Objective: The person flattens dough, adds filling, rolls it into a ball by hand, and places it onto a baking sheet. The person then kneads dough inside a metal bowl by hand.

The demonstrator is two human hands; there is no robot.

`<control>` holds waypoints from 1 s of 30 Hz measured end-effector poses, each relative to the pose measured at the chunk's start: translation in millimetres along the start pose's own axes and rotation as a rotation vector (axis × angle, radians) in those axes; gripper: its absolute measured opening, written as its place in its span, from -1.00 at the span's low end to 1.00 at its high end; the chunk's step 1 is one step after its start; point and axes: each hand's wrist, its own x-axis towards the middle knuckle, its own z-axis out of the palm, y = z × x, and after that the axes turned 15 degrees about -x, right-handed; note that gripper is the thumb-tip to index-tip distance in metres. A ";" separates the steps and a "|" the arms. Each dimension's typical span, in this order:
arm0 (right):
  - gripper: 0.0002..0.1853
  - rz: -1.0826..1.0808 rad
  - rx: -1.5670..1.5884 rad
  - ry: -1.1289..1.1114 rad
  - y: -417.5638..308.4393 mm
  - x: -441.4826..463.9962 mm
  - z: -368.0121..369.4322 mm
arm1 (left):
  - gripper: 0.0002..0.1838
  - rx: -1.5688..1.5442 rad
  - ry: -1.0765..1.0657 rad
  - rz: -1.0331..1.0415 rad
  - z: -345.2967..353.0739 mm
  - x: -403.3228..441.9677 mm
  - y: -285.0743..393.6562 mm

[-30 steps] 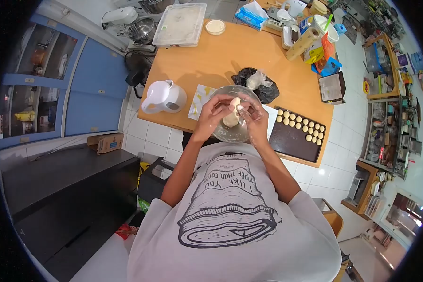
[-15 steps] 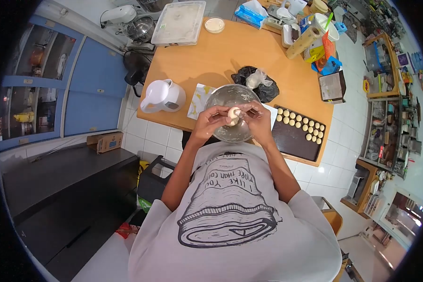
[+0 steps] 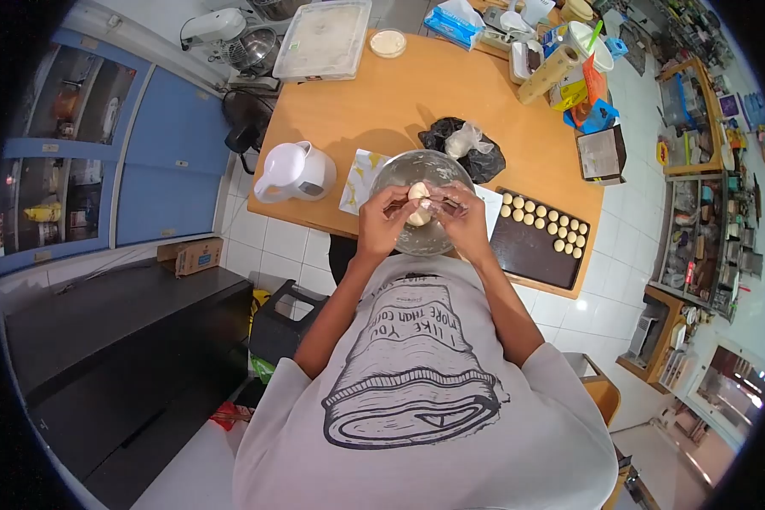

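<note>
Over the metal mixing bowl (image 3: 440,167), a small piece of pale dough (image 3: 418,192) is pinched between the fingers of both hands. My left hand (image 3: 382,223) grips it from the left with thumb and fingertips. From the other side, my right hand (image 3: 461,219) closes its fingertips on the same piece. More pale dough (image 3: 419,216) shows just below the fingers, but whether it is joined to the held piece I cannot tell. To the right, several round dough balls (image 3: 529,206) sit in rows on a dark baking tray (image 3: 531,255).
A white jug-like appliance (image 3: 296,174) and a yellow-and-white sheet (image 3: 363,174) lie left of the bowl. Behind it rests a black plastic bag (image 3: 440,136) with a clear bag (image 3: 463,140) on top. A lidded plastic box (image 3: 323,42) and a round dish (image 3: 388,44) stand farther back.
Both hands have shifted slightly, with the fingers repositioned around the dough. The held piece looks more stretched, and more dough shows below it. The bowl has moved slightly.
</note>
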 end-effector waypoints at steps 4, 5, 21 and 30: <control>-0.63 -0.028 0.092 0.021 6.4 3.4 1.1 | -0.75 -0.113 -0.024 0.005 3.5 -4.5 10.2; -0.64 -0.016 0.093 0.013 7.6 3.5 0.4 | -0.75 -0.169 -0.035 -0.001 4.5 -6.3 13.9; -0.67 -0.033 0.105 -0.018 9.1 0.1 8.4 | -0.64 -0.292 -0.069 -0.088 -5.3 -4.5 23.3; -0.78 -0.110 -0.110 0.025 17.4 -2.3 3.7 | -0.65 -0.447 -0.077 -0.096 -9.8 -9.7 -1.9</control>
